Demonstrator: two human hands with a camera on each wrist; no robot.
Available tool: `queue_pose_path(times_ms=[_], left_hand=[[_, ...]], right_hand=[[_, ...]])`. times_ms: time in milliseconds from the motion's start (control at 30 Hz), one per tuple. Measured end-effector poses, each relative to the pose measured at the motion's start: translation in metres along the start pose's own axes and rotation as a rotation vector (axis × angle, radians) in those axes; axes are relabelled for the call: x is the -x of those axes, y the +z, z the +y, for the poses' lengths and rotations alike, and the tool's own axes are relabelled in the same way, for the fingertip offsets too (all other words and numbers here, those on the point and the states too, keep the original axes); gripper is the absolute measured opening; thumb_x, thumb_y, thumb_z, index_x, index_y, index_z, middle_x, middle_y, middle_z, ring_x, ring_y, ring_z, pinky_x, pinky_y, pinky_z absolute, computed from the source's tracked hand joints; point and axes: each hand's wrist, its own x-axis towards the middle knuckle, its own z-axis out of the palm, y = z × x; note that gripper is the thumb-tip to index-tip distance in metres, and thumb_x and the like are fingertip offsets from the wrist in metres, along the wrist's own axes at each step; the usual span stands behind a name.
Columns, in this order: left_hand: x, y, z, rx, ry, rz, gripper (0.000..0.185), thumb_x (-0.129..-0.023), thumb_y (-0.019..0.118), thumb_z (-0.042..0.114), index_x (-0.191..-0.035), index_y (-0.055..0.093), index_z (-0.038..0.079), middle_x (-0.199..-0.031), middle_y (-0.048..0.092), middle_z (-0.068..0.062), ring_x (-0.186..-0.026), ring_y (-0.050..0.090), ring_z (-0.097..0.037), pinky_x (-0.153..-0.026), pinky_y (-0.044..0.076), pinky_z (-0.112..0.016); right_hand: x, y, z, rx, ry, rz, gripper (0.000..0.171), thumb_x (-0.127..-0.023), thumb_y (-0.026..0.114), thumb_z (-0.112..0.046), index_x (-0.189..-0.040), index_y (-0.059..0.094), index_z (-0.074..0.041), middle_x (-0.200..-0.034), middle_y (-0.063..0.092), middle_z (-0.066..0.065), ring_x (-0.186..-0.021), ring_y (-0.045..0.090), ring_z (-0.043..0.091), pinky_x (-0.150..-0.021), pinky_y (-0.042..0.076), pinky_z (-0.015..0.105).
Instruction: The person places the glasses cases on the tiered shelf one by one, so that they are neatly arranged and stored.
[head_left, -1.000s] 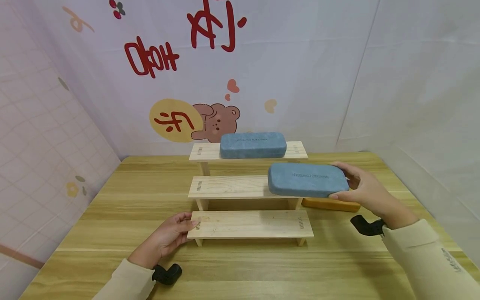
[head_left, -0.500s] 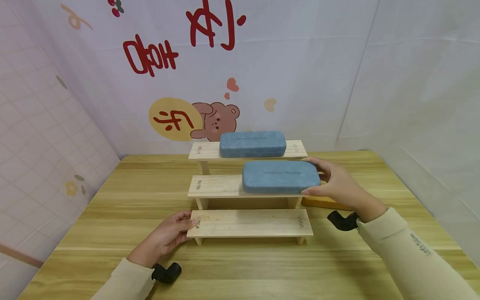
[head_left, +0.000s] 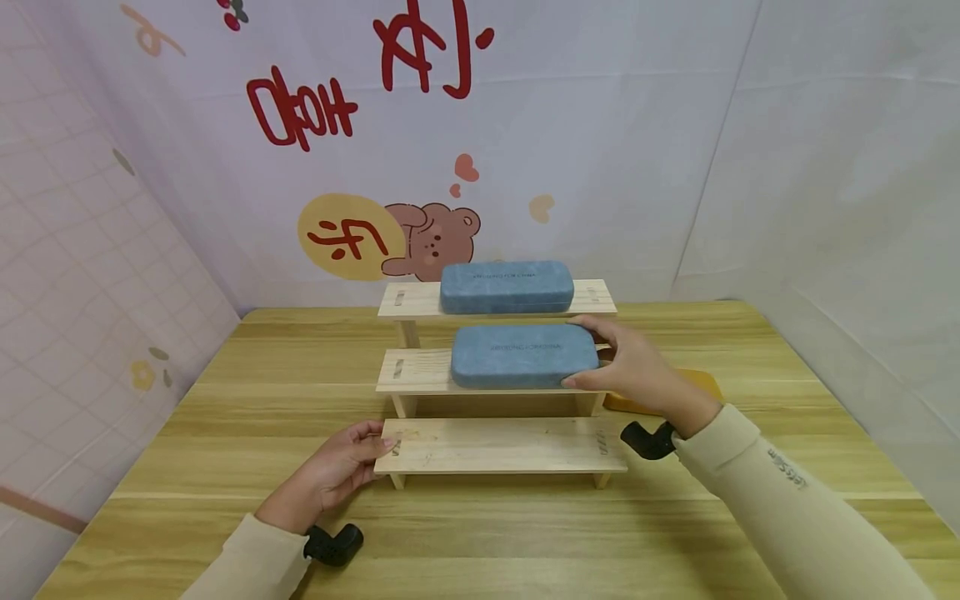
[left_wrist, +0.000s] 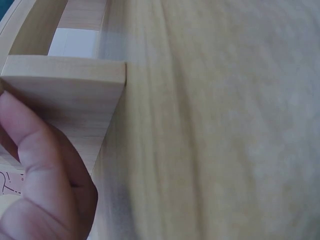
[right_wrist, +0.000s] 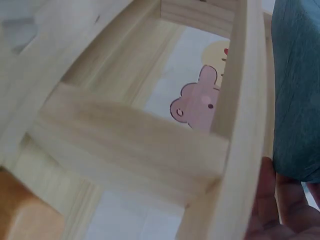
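Observation:
A three-step wooden display stand [head_left: 495, 446] stands on the table. My left hand [head_left: 341, 467] grips the left end of its lowest shelf, thumb on top; in the left wrist view the fingers [left_wrist: 37, 155] curl at the shelf's end. With my right hand [head_left: 637, 371] I grip the right end of a blue glasses case [head_left: 525, 357], thumb at the front and fingers behind. That case is at the middle shelf, and in the right wrist view the blue case [right_wrist: 300, 90] shows close beside the shelf edge. Another blue case [head_left: 506, 287] lies on the top shelf.
An orange case [head_left: 701, 383] lies on the table right of the stand, partly hidden behind my right hand and wrist. The wooden table [head_left: 480, 542] runs back to a white cloth backdrop [head_left: 600, 150] with a bear drawing; cloth also flanks both sides.
My right hand has carried the blue glasses case leftward, from off the stand's right end to the middle of the middle shelf. My left hand has stayed on the lowest shelf.

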Motion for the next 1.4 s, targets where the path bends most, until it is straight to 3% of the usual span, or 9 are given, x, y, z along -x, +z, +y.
queue_pose_path(times_ms=[267, 567, 1133, 1400], left_hand=[[0.0, 0.001, 0.0, 0.003, 0.001, -0.003, 0.05, -0.097, 0.056, 0.008, -0.135, 0.031, -0.013, -0.104, 0.059, -0.005, -0.089, 0.063, -0.011, -0.078, 0.054, -0.026], [0.0, 0.0, 0.0, 0.008, 0.004, -0.007, 0.053, -0.097, 0.056, 0.008, -0.136, 0.028, -0.013, -0.105, 0.059, -0.005, -0.09, 0.063, -0.011, -0.078, 0.053, -0.026], [0.0, 0.0, 0.0, 0.015, 0.017, -0.014, 0.049, -0.097, 0.056, 0.007, -0.134, 0.031, -0.014, -0.103, 0.059, -0.004, -0.089, 0.063, -0.01, -0.078, 0.054, -0.026], [0.0, -0.001, 0.0, 0.018, 0.012, -0.012, 0.05, -0.097, 0.057, 0.007, -0.134, 0.03, -0.013, -0.103, 0.059, -0.004, -0.089, 0.063, -0.01, -0.077, 0.054, -0.026]], right_hand=[[-0.009, 0.01, 0.001, 0.044, 0.035, 0.009, 0.091, -0.074, 0.084, -0.037, -0.148, 0.037, -0.014, -0.128, 0.05, 0.013, -0.112, 0.058, 0.033, -0.086, 0.053, 0.042], [-0.013, 0.017, -0.003, 0.062, 0.01, 0.002, 0.091, -0.075, 0.084, -0.034, -0.148, 0.036, -0.007, -0.124, 0.051, 0.015, -0.107, 0.058, 0.033, -0.082, 0.053, 0.042], [-0.02, 0.019, -0.004, 0.067, 0.011, -0.059, 0.079, -0.08, 0.08, -0.026, -0.144, 0.038, -0.006, -0.114, 0.053, 0.016, -0.095, 0.057, 0.028, -0.076, 0.05, 0.036], [-0.021, 0.019, -0.004, 0.113, 0.009, -0.077, 0.082, -0.082, 0.079, -0.028, -0.146, 0.036, -0.004, -0.115, 0.051, 0.014, -0.096, 0.055, 0.027, -0.078, 0.048, 0.037]])
